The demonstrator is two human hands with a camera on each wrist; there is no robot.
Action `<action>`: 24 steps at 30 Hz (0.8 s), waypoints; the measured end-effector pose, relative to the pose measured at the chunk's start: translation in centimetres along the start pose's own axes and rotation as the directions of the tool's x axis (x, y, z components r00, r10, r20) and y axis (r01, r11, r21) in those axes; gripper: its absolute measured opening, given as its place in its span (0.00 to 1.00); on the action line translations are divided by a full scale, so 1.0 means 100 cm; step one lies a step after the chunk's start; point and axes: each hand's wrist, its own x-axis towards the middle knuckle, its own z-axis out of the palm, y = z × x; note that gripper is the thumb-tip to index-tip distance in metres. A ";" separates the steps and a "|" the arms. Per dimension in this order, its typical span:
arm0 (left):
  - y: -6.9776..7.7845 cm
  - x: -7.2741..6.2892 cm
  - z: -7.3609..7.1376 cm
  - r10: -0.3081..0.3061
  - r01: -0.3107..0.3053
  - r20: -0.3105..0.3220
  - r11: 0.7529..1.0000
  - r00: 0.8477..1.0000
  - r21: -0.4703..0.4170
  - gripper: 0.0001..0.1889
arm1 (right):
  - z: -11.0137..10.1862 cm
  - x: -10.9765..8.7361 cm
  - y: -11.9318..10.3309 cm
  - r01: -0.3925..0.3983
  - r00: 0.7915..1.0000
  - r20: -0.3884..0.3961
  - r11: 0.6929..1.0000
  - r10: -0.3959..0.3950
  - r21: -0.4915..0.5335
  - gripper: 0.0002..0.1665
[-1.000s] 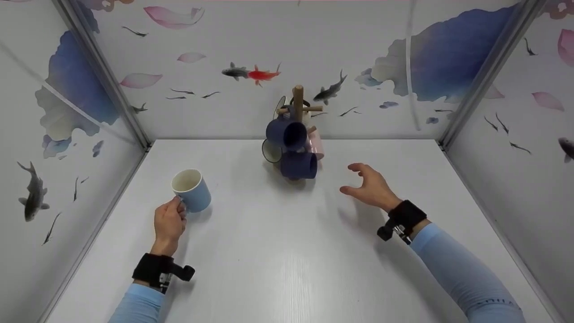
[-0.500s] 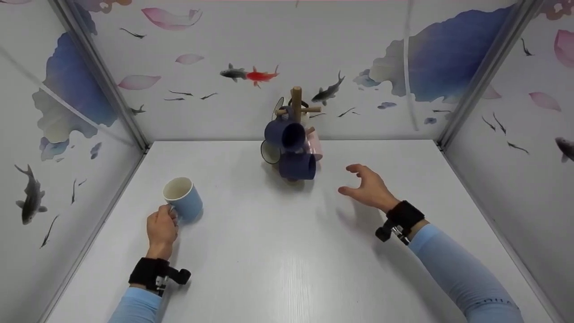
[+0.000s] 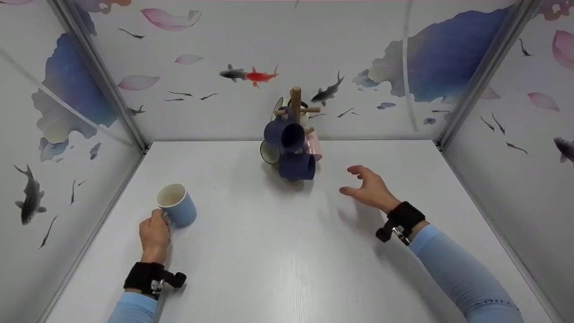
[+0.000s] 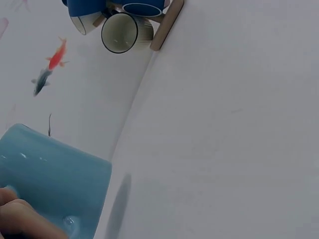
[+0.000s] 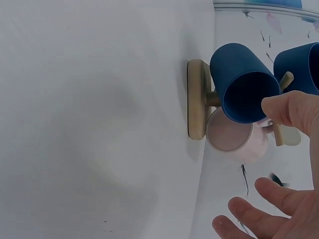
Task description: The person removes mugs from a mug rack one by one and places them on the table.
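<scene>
A light blue mug with a cream inside is at the left, its handle gripped by my left hand. In the left wrist view the mug fills the lower left corner, with a shadow on the table beside it. My right hand is held with fingers spread, thumb apart, and nothing in it. It is nearest to the wooden mug tree at the back, which stands to its left. Two dark blue mugs, a pink mug and some white ones hang there.
A white table lies under both hands. Printed wall panels with fish and petals enclose it at the back and both sides, joined by grey metal corner posts. The mug tree's wooden base shows in the right wrist view.
My left hand has drawn the light blue mug toward the lower left, nearer to me. The right hand has stayed nearly still, and the mugs on the tree have not moved.
</scene>
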 end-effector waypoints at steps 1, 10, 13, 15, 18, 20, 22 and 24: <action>-0.001 0.000 0.001 -0.003 0.003 0.002 1.000 1.000 0.003 0.28 | 0.000 0.000 0.000 -0.001 1.000 0.002 1.000 0.001 0.002 0.45; -0.006 -0.012 0.001 -0.055 0.055 -0.002 0.995 0.998 0.084 0.30 | 0.001 -0.003 0.001 -0.011 1.000 0.009 1.000 0.011 0.010 0.45; -0.006 -0.016 -0.001 -0.095 0.094 0.020 0.995 0.995 0.043 0.29 | 0.001 -0.004 0.002 -0.015 1.000 0.013 1.000 0.014 0.009 0.45; -0.005 -0.017 -0.001 -0.116 0.116 0.036 0.993 0.993 0.012 0.28 | 0.001 -0.005 0.003 -0.013 1.000 0.013 1.000 0.013 0.006 0.45; -0.003 -0.019 -0.002 -0.120 0.120 0.045 0.993 0.992 -0.005 0.27 | 0.003 -0.005 0.004 -0.012 1.000 0.011 1.000 0.012 0.005 0.45; -0.004 -0.020 -0.003 -0.113 0.113 0.035 0.994 0.993 0.003 0.27 | 0.003 -0.006 0.005 -0.013 1.000 0.010 1.000 0.013 0.005 0.44; -0.006 -0.021 -0.003 -0.104 0.104 0.025 0.994 0.994 0.013 0.27 | 0.004 -0.007 0.006 -0.013 1.000 0.008 1.000 0.013 0.000 0.44; -0.007 -0.023 -0.003 -0.104 0.103 0.021 0.995 0.994 0.016 0.27 | 0.004 -0.008 0.006 -0.012 1.000 0.008 1.000 0.012 -0.005 0.44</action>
